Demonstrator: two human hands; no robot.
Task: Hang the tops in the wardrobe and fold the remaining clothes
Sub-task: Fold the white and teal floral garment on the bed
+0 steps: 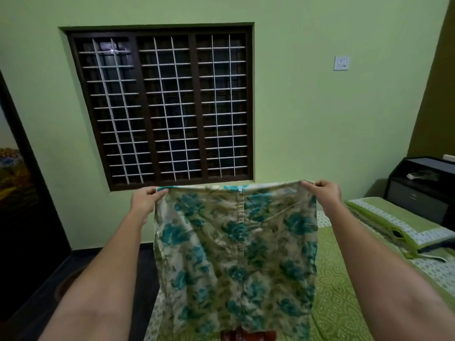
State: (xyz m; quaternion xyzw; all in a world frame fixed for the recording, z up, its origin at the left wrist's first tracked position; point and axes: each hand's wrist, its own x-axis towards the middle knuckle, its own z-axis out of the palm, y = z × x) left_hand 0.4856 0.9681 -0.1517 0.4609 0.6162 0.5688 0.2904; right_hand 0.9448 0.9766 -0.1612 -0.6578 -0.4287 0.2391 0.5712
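A cream garment with teal flowers hangs spread out in front of me, above the bed. My left hand pinches its top left corner. My right hand pinches its top right corner. The top edge is stretched level between both hands, and a seam with a small white button runs down the middle. Its lower end hangs to the bottom of the view, where a bit of red cloth shows beneath it.
A bed with a green patterned sheet lies below and to the right, with a green-edged pillow on it. A dark bedside cabinet stands at the right. A barred window faces me. A dark doorway is at the left.
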